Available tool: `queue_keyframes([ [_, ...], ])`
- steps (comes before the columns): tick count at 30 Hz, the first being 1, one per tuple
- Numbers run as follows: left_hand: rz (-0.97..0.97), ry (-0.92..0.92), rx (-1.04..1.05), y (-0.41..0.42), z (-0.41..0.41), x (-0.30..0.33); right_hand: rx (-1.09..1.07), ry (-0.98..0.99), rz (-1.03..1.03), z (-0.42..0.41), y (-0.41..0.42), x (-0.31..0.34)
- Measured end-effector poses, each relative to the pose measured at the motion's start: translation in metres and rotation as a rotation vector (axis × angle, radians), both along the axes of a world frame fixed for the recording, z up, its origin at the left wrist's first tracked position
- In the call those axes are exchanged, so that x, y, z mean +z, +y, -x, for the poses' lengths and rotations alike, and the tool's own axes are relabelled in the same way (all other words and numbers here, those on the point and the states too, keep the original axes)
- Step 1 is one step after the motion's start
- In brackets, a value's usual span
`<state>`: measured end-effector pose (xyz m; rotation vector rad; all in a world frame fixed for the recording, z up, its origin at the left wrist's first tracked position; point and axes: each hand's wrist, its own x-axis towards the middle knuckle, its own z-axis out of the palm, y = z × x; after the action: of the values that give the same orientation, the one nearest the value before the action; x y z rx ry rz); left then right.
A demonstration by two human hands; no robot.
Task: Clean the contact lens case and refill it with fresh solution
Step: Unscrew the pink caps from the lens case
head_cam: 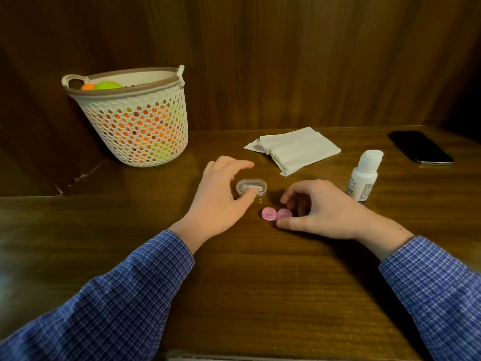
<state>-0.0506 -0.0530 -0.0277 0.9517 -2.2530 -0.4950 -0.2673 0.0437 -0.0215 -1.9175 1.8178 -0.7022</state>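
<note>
1. The pink contact lens case lies flat on the bench, in front of the person and a little to the right, with both caps seemingly screwed on.
2. The right hand is placed around its right cup; the fingers are curled over it and the thumb lies just beside it, but it cannot be told if the case is really pinched.
3. The case is judged light, stiff and smooth, so it is best held by the ribbed cap edges, with the middle bridge kept steady.
4. The left hand is spread, fingers apart, with the thumb touching a small clear box.
5. Further out, folded tissues, a white solution bottle, a phone and a woven basket are seen.
6. The right cup is partly hidden by the hand, and the bottle label cannot be read.
</note>
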Motion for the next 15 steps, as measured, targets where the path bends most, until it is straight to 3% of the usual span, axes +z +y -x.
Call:
queue_keyframes([
  [5,0.001,-0.164,-0.293,0.015,0.003,-0.003,-0.016,0.116,0.035,-0.003,0.0,-0.003],
  [15,-0.154,-0.104,-0.306,0.01,0.002,-0.004,-0.04,0.13,0.046,-0.013,0.002,-0.004],
])
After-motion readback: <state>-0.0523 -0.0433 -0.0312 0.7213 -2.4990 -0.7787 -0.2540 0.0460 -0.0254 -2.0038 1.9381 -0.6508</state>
